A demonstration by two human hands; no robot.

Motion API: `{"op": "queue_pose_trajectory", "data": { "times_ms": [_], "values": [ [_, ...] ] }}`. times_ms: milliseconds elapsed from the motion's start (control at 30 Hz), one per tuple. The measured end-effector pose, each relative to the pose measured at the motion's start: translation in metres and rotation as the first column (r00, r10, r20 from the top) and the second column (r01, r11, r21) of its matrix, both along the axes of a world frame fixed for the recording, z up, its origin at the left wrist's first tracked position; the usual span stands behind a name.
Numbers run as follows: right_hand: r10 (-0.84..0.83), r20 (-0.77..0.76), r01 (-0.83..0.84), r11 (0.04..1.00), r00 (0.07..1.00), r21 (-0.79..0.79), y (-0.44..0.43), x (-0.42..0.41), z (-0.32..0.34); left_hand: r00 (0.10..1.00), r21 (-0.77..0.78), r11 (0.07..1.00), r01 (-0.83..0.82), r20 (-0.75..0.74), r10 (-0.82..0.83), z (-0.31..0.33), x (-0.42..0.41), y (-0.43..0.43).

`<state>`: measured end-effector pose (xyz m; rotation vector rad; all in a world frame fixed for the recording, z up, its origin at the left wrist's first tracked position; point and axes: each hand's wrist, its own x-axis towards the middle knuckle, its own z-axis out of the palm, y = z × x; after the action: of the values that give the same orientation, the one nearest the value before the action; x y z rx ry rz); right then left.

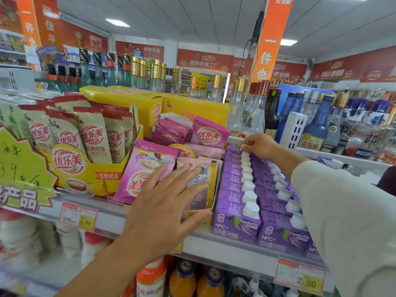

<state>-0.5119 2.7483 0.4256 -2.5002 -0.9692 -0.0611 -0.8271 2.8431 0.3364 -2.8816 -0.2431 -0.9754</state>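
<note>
We see a shop shelf with two hands at work on it. The left hand [162,202] is released: its fingers are straight and spread, and it grasps nothing. It hovers in front of the pink foil sachets of milk tea [147,166] that stand in an open yellow cardboard display box [211,189]. Its fingertips lie over a sachet turned back to front, showing its barcode [201,179]. We cannot tell whether they press on it.

The right hand [260,145], in a loose white sleeve [342,211], reaches to the far end of the shelf. There its curled fingers pinch the white plastic cap of the rearmost carton [244,154]. That carton belongs to the purple juice cartons with white screw caps [233,221], which stand in close rows from the back of the shelf to its front edge, just beside the pink sachets.

Left of the pink sachets, beige sachets with red tops [94,136] fill a second yellow box. Two red-framed price tags, 2.00 [78,216] and 2.50 [300,275], hang on the grey metal shelf rim [225,247]. Clear glass bottles with gold caps [237,103] stand behind, and orange drink bottles [182,279] on the shelf below.
</note>
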Motion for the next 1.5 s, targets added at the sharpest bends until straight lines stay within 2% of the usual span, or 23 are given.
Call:
{"op": "queue_pose_trajectory", "data": {
  "times_ms": [333, 500, 633, 800, 933, 1033, 1167, 1233, 1367, 1433, 1500],
  "values": [
    [-0.016, 0.008, 0.016, 0.997, 1.0, -0.081, -0.015, -0.025, 0.015, 0.999, -0.006, 0.999, 0.035, 0.012, -0.035, 0.001, 0.001, 0.003],
    [0.003, 0.025, -0.005, 0.997, 1.0, 0.082, -0.044, -0.085, 0.041, 0.995, -0.051, 0.994, 0.095, 0.036, -0.093, 0.003, 0.0, 0.003],
    [0.079, 0.006, -0.079, 0.982, 0.997, 0.174, -0.087, -0.146, 0.037, 0.976, -0.073, 0.979, 0.19, 0.126, -0.18, 0.004, -0.004, -0.007],
    [-0.025, 0.142, 0.04, 0.994, 0.99, -0.105, -0.151, -0.208, 0.01, 0.924, -0.065, 0.928, 0.366, 0.147, -0.354, -0.004, -0.006, -0.041],
    [-0.078, 0.204, 0.127, 0.962, 0.976, -0.24, -0.169, -0.225, -0.016, 0.94, -0.059, 0.939, 0.339, 0.052, -0.336, -0.014, -0.003, -0.063],
    [-0.116, 0.209, 0.144, 0.982, 0.971, -0.122, -0.173, -0.223, -0.037, 0.957, -0.057, 0.955, 0.291, 0.01, -0.291, -0.022, -0.001, -0.068],
    [-0.108, 0.188, 0.097, 0.993, 0.976, 0.066, -0.174, -0.212, -0.043, 0.948, -0.132, 0.939, 0.316, 0.067, -0.31, -0.022, 0.001, -0.07],
    [-0.046, 0.145, 0.038, 0.998, 0.988, 0.056, -0.175, -0.206, -0.036, 0.946, -0.175, 0.931, 0.319, 0.109, -0.304, -0.02, 0.001, -0.074],
    [0.08, 0.085, -0.074, 0.995, 0.993, -0.068, -0.181, -0.2, -0.02, 0.951, -0.29, 0.912, 0.292, 0.187, -0.245, -0.013, 0.002, -0.079],
    [0.081, 0.07, -0.077, 0.996, 0.994, -0.049, -0.183, -0.203, -0.016, 0.957, -0.331, 0.904, 0.269, 0.2, -0.212, -0.009, 0.003, -0.081],
    [0.053, 0.115, -0.058, 0.997, 0.992, 0.042, -0.186, -0.213, -0.016, 0.957, -0.377, 0.887, 0.266, 0.212, -0.196, -0.006, 0.002, -0.087]
  ]
}}
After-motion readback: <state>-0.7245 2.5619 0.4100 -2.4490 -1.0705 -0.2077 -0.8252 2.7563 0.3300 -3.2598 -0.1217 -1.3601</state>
